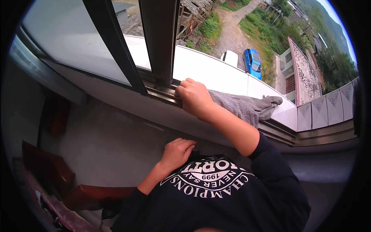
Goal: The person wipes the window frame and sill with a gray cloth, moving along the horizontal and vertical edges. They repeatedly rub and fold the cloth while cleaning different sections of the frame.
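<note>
My right hand (194,97) is closed on the near end of a grey cloth (240,104), down at the sliding window's metal track (163,94). From under my wrist the cloth trails to the right across the track and the white outer ledge (208,69), its far end bunched up. Just left of my knuckles stands the dark upright frame (163,43) of a window sash. My left hand (178,152) hovers low in front of my torso, fingers curled together. No object shows in it, though its palm is hidden.
Glass panes (78,43) fill the window's left side. Beyond the ledge, far below, are a blue car (252,63), a white vehicle (230,59) and a dirt path. Indoors, dark red wooden furniture (95,197) stands at lower left. The bare track (278,132) continues to the right.
</note>
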`<state>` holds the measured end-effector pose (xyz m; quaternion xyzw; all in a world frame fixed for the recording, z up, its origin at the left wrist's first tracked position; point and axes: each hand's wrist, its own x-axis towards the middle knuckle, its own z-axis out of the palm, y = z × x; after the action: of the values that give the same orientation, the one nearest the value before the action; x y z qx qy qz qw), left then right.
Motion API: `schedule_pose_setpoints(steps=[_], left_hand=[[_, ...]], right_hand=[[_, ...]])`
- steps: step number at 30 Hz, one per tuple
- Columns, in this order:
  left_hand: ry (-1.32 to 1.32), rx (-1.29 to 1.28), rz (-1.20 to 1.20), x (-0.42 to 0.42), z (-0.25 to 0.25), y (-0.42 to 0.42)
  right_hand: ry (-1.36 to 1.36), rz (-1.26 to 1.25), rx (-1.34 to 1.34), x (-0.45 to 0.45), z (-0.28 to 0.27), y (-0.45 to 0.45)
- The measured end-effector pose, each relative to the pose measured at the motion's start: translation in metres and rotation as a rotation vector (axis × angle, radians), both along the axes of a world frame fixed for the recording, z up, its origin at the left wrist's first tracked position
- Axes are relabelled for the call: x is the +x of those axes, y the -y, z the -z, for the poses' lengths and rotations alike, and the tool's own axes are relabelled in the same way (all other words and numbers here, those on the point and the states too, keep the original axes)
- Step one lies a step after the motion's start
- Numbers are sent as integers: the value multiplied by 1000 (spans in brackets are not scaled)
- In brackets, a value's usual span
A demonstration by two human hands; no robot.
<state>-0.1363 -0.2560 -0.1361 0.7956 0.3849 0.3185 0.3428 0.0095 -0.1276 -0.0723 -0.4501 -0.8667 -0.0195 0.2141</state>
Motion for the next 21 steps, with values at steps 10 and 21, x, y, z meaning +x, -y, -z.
schedule_pose_setpoints(steps=[10, 21], left_hand=[[39, 38, -73, -13, 1, 3], [34, 35, -103, -12, 2, 6]], right_hand=[[44, -140, 40, 16, -42, 19], [347, -195, -67, -1, -32, -1]])
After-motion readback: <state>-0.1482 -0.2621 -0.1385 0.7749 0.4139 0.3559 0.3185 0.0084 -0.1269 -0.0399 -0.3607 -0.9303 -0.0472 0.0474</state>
